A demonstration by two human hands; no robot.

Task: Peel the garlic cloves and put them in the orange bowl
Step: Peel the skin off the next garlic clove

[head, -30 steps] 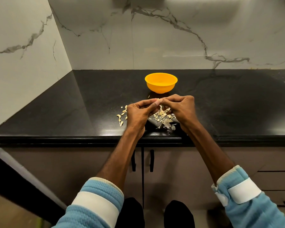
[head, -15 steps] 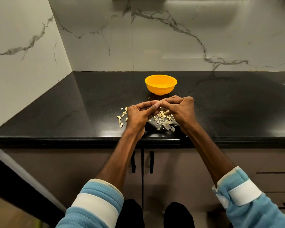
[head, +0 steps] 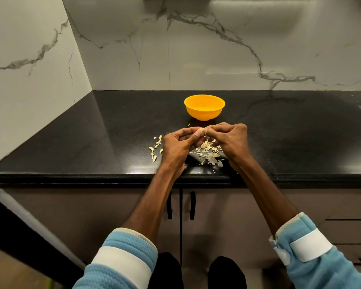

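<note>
Only a pale sliver of the garlic clove (head: 201, 129) shows where the fingertips of the left hand (head: 175, 146) and the right hand (head: 230, 140) pinch it. The rest is covered, so how much skin it carries cannot be told. Both hands hide part of the peel pile (head: 208, 153). The near wall of the orange bowl (head: 204, 113) blocks its bottom. The loose cloves (head: 155, 148) at left are too small to judge as peeled or not. The bottom edge cuts off both sleeves (head: 125, 257).

Dim, warm light from above; soft glare on the glossy worktop (head: 133, 167) and wall (head: 238, 65); wide-angle bending at edges; sharp focus.
</note>
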